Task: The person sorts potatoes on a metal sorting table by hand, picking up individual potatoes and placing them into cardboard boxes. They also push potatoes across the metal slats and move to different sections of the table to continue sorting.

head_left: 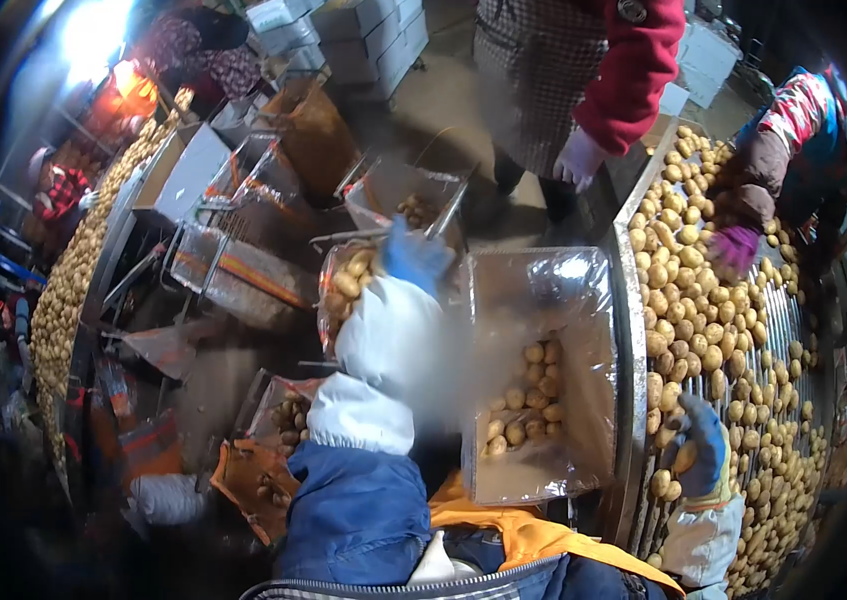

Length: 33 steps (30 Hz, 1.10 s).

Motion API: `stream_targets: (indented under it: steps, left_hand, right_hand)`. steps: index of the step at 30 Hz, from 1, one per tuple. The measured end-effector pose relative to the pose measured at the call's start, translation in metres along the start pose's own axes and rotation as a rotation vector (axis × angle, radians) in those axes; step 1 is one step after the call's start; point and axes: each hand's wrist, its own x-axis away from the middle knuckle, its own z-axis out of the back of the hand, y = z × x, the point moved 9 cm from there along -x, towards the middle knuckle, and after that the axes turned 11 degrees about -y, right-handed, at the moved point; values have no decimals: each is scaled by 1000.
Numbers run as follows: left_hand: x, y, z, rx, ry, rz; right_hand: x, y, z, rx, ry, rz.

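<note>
Metal rollers make up the big sorting conveyor [778,318] on the right, where loose potatoes [688,290] lie thickly spread, with bars showing between them in places. A 2nd conveyor [108,262] slants along the far left, also heaped with potatoes.

Between the 2 conveyors, just beside the right one's raised edge, stands a cardboard box [588,455] lined with clear plastic; a small heap of potatoes [533,400] lies on its bottom. Beyond it stands a person in a checked apron and red sleeves [553,85], 1 pale-gloved hand hanging near the conveyor. Across the right conveyor, another person [803,130] leans in, with a magenta glove [733,248] at the potatoes. White cartons [373,40] are stacked at the top.

Left of the box, smaller plastic-lined containers sit in metal frames, and 1 of them [326,318] contains potatoes. The left hand [415,258], in a blue glove, is stretched out above or beside that container; whether it touches anything or is open or closed, I cannot tell. The right hand [703,450], in a blue and grey glove with a yellowish cuff, is curled narrowly around 1 potato [684,457] over the right conveyor.
</note>
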Motion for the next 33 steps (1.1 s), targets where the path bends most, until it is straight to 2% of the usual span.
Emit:
stream_targets:
  steps: [1, 3, 5, 6, 8, 10, 11, 12, 13, 14, 15, 17, 20, 22, 23, 24, 27, 30, 33]
  left_hand:
    - [9, -34, -28, 54, 164, 5]
    - [37, -80, -112, -377, 468, 101]
    - [68, -126, -175, -337, 642, 443]
    - [82, -137, -188, -334, 649, 436]
    - [108, -179, -218, 29, 592, 534]
    - [127, -171, -245, -73, 688, 468]
    - [139, -173, -236, 8, 679, 461]
    - [148, -163, -240, 27, 767, 386]
    - [160, -157, -239, 75, 745, 360]
    - [173, -150, -238, 117, 723, 325]
    - [184, -138, -247, 20, 775, 312]
    - [201, -130, -263, 21, 763, 257]
    - [220, -118, -290, 70, 721, 202]
    - [235, -106, -304, -222, 723, 225]
    - [240, -104, -311, -149, 537, 175]
    - [254, -107, -303, -154, 542, 169]
    - [266, -87, -317, -1155, 455, 127]
    - [279, -81, -335, -1186, 510, 99]
    - [290, -78, -342, -1227, 539, 30]
  right_hand:
    - [-9, 15, 5, -141, 79, -32]
    - [-27, 27, -9, -363, 74, -56]
    - [-42, 23, -52, -444, -13, -104]
    - [-46, 23, -74, -436, -53, -119]
    - [-46, 7, -135, -352, -372, -42]
    - [-22, -14, -184, -384, -643, 90]
    - [-21, -14, -182, -381, -630, 77]
    - [-22, -9, -179, -268, -575, 40]
    - [-20, -1, -177, -155, -529, 2]
    - [-14, -2, -175, -185, -583, 35]
    - [-12, 5, -164, -159, -547, 6]
    - [-4, 19, -148, -104, -487, -22]
    - [13, 30, -133, -173, -496, -14]
    - [21, 40, -122, -152, -460, -17]
    - [24, 45, -117, -131, -416, -18]
    - [30, 47, -119, -133, -424, -20]
    - [42, 48, -112, 119, -332, 16]
    - [52, 53, -116, 260, -357, 11]
    - [58, 58, -119, 262, -381, -10]
